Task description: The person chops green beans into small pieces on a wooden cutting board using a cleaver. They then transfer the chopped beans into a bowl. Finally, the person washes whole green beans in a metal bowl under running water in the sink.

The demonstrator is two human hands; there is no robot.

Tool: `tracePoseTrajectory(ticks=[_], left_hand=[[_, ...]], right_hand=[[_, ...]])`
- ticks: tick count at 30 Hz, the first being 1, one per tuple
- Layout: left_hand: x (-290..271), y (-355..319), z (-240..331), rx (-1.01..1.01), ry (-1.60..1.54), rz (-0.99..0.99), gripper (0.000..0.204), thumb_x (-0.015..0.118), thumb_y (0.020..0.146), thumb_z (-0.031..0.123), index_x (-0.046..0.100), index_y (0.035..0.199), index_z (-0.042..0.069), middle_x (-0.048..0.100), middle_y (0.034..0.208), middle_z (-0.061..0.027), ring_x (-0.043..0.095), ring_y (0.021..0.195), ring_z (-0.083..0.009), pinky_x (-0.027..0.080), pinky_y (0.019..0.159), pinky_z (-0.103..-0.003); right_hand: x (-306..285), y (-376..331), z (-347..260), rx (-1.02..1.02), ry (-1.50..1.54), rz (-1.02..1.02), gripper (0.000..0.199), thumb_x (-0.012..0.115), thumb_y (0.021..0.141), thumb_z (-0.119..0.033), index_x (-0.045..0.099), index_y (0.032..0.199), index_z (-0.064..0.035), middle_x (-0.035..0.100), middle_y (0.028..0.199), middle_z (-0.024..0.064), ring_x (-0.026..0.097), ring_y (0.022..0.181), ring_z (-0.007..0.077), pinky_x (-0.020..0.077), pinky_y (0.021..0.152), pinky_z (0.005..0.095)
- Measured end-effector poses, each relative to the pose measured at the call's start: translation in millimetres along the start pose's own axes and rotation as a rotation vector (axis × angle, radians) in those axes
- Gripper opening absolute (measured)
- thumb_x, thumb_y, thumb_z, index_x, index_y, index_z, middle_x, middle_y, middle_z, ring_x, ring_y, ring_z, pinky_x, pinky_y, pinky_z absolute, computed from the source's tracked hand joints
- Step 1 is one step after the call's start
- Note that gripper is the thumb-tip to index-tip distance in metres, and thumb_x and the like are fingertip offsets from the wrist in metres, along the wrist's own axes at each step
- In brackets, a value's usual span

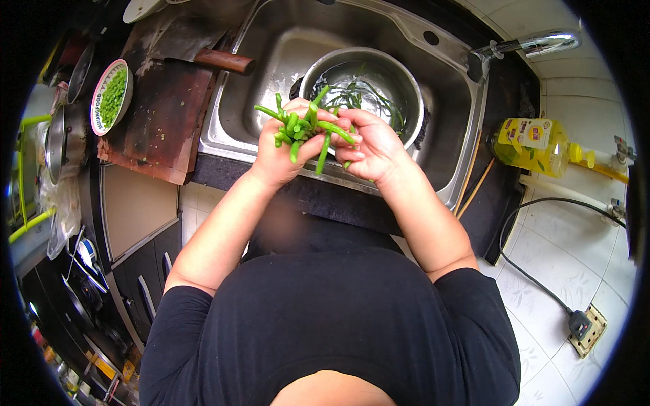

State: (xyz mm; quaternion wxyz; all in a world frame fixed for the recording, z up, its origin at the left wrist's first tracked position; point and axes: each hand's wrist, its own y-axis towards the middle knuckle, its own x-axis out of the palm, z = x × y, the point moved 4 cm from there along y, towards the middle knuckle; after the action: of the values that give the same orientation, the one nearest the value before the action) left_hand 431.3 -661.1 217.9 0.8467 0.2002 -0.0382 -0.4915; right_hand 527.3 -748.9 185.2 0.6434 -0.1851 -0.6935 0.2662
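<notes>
My left hand (276,157) is closed round a bunch of green beans (294,128), long thin pods whose ends stick out in several directions. Just to its right, my right hand (380,145) has its fingers curled at the bunch, with bits of green bean showing between them. Both hands are above the front rim of the steel sink (271,61). Beyond them, inside the sink, stands a round metal basin (414,84) of water with more green beans (386,101) in it. My fingers partly hide the basin's near side.
Left of the sink, a knife (227,61) with a wooden handle lies on a dark cutting board (169,101). A bowl (128,101) of chopped green pieces stands at the board's left edge. On the right are a faucet (535,44), a yellow bottle (531,145) and chopsticks (477,186).
</notes>
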Motion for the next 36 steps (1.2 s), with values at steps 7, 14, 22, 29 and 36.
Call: tracePoseTrajectory(ticks=[7, 14, 22, 29, 36], left_hand=[[-0.3, -0.5, -10.0, -0.303, -0.366, 0.309, 0.021, 0.06, 0.085, 0.017, 0.058, 0.099, 0.001, 0.059, 0.099, -0.0084, 0.054, 0.093, -0.0157, 0.039, 0.087, -0.031], [-2.6, 1.7, -23.7, -0.519, -0.461, 0.168, 0.024, 0.06, 0.084, 0.018, 0.062, 0.1, -0.001, 0.063, 0.098, -0.0063, 0.056, 0.096, -0.014, 0.041, 0.087, -0.029], [-15.4, 1.6, -19.5, -0.47, -0.546, 0.261, 0.02, 0.057, 0.085, 0.013, 0.052, 0.1, 0.001, 0.054, 0.071, -0.0027, 0.056, 0.069, -0.0142, 0.048, 0.079, -0.038], [-64.1, 11.6, 33.5, -0.135, -0.764, 0.312, 0.014, 0.047, 0.092, 0.02, 0.05, 0.093, 0.007, 0.043, 0.073, 0.0014, 0.046, 0.074, -0.0136, 0.039, 0.089, -0.04], [-93.5, 20.8, 68.1, 0.016, -0.842, 0.309, 0.016, 0.043, 0.094, 0.022, 0.053, 0.099, 0.011, 0.043, 0.077, 0.0018, 0.045, 0.078, -0.0141, 0.035, 0.093, -0.039]], right_hand=[[-6.5, -2.4, -15.9, -0.521, -1.43, 0.215, 0.027, 0.044, 0.09, -0.025, 0.058, 0.084, -0.003, 0.048, 0.056, 0.0065, 0.053, 0.055, 0.022, 0.0438, 0.049, 0.0331], [47.0, -49.4, -19.3, -1.351, -2.163, -0.034, 0.011, 0.058, 0.073, -0.007, 0.059, 0.083, -0.0053, 0.058, 0.073, 0.0106, 0.057, 0.071, 0.0307, 0.0464, 0.063, 0.0408], [37.8, -11.9, -78.8, -1.38, -1.77, 0.058, 0.018, 0.065, 0.073, -0.007, 0.061, 0.091, -0.007, 0.063, 0.093, 0.0073, 0.059, 0.086, 0.0243, 0.0464, 0.079, 0.0332], [-115.3, 94.3, -88.1, -0.587, -2.122, 0.3, 0.042, 0.058, 0.079, -0.028, 0.055, 0.113, -0.0047, 0.057, 0.112, 0.0183, 0.054, 0.103, 0.0329, 0.0421, 0.09, 0.0375], [-139.5, 110.1, -58.8, -0.044, -2.305, 0.462, 0.052, 0.068, 0.066, -0.041, 0.061, 0.101, -0.0025, 0.061, 0.103, 0.0172, 0.059, 0.092, 0.0287, 0.0453, 0.08, 0.0338]])
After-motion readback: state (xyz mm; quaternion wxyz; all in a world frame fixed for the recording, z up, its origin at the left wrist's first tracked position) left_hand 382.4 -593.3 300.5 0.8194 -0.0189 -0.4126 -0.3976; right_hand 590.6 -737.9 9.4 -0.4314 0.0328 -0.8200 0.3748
